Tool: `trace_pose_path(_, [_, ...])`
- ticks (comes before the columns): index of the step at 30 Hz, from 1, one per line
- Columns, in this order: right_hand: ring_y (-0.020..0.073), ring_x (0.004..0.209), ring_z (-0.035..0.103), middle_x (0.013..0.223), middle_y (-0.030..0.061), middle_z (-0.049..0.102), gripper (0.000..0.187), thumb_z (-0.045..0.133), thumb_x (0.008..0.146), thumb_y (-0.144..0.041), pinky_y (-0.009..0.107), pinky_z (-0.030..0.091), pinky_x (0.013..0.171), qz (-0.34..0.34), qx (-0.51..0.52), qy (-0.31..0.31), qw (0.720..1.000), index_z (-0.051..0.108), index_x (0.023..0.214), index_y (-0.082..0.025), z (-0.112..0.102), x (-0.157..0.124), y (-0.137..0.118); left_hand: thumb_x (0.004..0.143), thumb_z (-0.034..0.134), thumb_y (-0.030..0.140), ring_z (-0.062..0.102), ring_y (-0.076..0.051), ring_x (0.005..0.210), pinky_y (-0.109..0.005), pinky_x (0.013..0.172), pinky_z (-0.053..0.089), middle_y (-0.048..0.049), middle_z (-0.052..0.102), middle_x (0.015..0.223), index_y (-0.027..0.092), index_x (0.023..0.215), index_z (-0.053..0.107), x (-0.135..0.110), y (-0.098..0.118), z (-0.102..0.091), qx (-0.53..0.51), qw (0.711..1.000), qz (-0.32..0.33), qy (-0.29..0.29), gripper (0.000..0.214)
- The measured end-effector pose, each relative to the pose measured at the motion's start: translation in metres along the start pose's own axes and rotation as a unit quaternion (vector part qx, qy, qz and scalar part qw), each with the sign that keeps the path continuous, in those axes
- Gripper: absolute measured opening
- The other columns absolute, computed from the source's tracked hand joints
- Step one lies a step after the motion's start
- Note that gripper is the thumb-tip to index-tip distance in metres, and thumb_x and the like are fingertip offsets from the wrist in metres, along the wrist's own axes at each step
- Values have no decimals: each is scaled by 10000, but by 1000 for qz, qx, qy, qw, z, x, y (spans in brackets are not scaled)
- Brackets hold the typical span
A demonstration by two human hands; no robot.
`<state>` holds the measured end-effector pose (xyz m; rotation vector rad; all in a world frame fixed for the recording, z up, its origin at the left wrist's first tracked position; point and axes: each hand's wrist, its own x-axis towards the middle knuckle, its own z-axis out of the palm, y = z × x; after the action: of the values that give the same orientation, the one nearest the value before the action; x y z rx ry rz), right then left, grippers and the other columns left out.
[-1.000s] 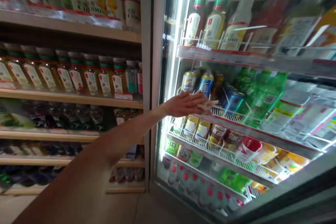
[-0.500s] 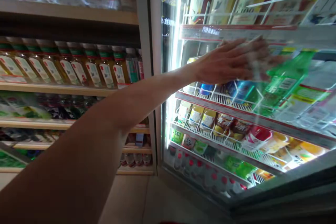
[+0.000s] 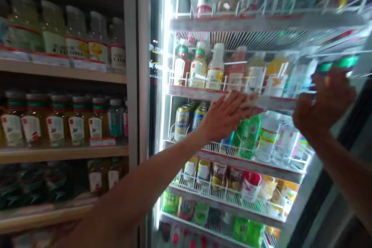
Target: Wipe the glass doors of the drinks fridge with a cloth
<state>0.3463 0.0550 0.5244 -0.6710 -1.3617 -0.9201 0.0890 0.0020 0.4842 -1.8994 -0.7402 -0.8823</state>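
My left hand (image 3: 223, 118) reaches in from the lower left with its fingers stretched out nearly flat, in front of the cooler's shelves. A pale patch (image 3: 251, 100) shows at its fingertips; blur hides what it is. Just below the fingers stands a green bottle (image 3: 250, 135) on the wire shelf. To the right, my right hand (image 3: 325, 102) is raised near the cooler's right side, blurred, its thumb apart from its bent fingers and nothing visible in it. Faint mirrored lettering at the left suggests glass before the shelves, but I cannot tell whether either hand touches it.
The lit cooler holds several shelves of bottles, cans (image 3: 182, 120) and cups (image 3: 251, 186). Its dark door frame (image 3: 308, 197) slants along the right. Wooden shelves (image 3: 58, 154) with juice bottles (image 3: 77, 120) stand left, past a grey upright post (image 3: 132, 66).
The view has tilted up and turned right, showing a higher cooler shelf. My left hand now appears lower and further left in the picture. My right hand has come into view.
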Motion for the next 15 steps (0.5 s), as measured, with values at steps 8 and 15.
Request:
trace_pose_path(8, [191, 1316, 371, 1377, 84, 449, 471, 306, 897, -204, 461, 378, 1042, -66, 177, -18, 982, 353, 1366, -210, 26, -9, -120, 879, 392, 262, 244, -196, 1376, -411, 1087, 336, -180, 269, 1470, 137, 1437, 28, 25, -6, 0, -158, 969, -50, 183, 678])
trace_pose_path(15, [278, 1372, 217, 1435, 90, 354, 505, 514, 799, -330, 498, 285, 1075, -211, 19, -102, 972, 458, 1285, -201, 49, 18, -134, 895, 409, 362, 180, -284, 1391, -554, 1105, 169, -124, 247, 1493, 223, 1444, 160, -30, -76, -29, 111, 949, -210, 208, 618])
